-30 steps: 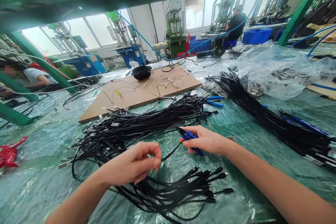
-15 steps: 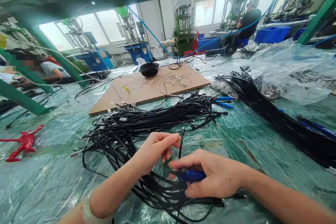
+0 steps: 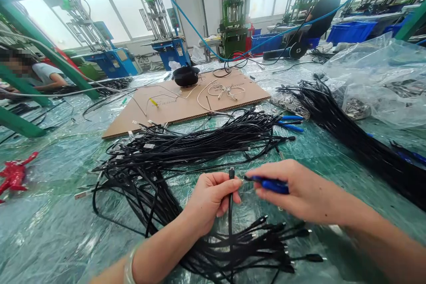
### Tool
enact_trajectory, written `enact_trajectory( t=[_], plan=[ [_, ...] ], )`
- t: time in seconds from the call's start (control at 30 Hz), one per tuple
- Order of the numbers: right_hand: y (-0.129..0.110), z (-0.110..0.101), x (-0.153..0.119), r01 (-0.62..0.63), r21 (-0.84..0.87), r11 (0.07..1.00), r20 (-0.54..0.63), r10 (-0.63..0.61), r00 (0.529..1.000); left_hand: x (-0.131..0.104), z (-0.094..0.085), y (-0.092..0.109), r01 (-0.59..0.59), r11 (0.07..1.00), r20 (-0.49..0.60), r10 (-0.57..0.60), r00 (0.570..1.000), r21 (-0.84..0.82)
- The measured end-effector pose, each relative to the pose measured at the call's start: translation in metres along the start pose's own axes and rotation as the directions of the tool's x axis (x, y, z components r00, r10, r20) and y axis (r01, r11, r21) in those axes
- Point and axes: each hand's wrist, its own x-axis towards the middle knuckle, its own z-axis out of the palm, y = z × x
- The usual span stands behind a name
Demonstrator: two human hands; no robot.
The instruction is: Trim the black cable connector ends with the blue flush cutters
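My left hand point(image 3: 214, 197) pinches a black cable point(image 3: 230, 222) just below its plug, which points up with a metal tip. To its right, my right hand point(image 3: 293, 191) is closed round blue-handled pliers point(image 3: 274, 185). Their dark jaws point left, close to the plug; whether they touch it I cannot tell. Under and in front of my hands lies a loose bundle of black cables point(image 3: 262, 244), plug ends to the right. A larger pile of black cables point(image 3: 199, 142) stretches behind my hands.
Behind the pile lies a cardboard sheet point(image 3: 179, 111) with a black bowl-like roll point(image 3: 185, 76) and white cables. Blue handles point(image 3: 291, 123) stick out of the pile's right end. More black cables point(image 3: 353, 137) and plastic bags lie right, a red object point(image 3: 16, 172) left. Two people sit farther back.
My left hand now grips the cable below its plug. My right hand has moved up and right with the pliers, uncovering the cable ends below. The view has shifted slightly.
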Motion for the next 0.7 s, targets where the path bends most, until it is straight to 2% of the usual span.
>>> enact_trajectory(
  t=[0.03, 0.07, 0.13, 0.2, 0.37, 0.7],
  plan=[
    [0.006, 0.0, 0.001, -0.025, -0.134, 0.991, -0.126, 0.008, 0.992, 0.0, -0.001, -0.001, 0.001, 1.0, -0.003, -0.001, 1.0, 0.001],
    [0.012, 0.001, 0.002, -0.053, -0.257, 0.965, -0.178, 0.006, 0.984, -0.001, -0.001, -0.002, 0.004, 1.0, -0.003, -0.003, 1.0, 0.004],
    [0.022, 0.006, 0.005, -0.076, -0.423, 0.903, -0.176, 0.0, 0.984, -0.001, -0.002, -0.003, 0.017, 1.0, -0.004, -0.017, 1.0, 0.007],
    [0.027, 0.011, 0.007, -0.058, -0.509, 0.859, -0.147, -0.02, 0.989, -0.001, -0.003, -0.002, 0.031, 0.999, 0.0, -0.031, 1.0, 0.006],
    [0.029, 0.015, 0.009, -0.027, -0.579, 0.815, -0.106, -0.043, 0.993, 0.0, -0.004, -0.002, 0.06, 0.998, 0.012, -0.06, 0.998, 0.002],
    [0.03, 0.016, 0.008, 0.003, -0.576, 0.817, -0.078, -0.059, 0.995, 0.002, -0.003, -0.006, 0.09, 0.996, 0.003, -0.09, 0.996, -0.001]
  ],
)
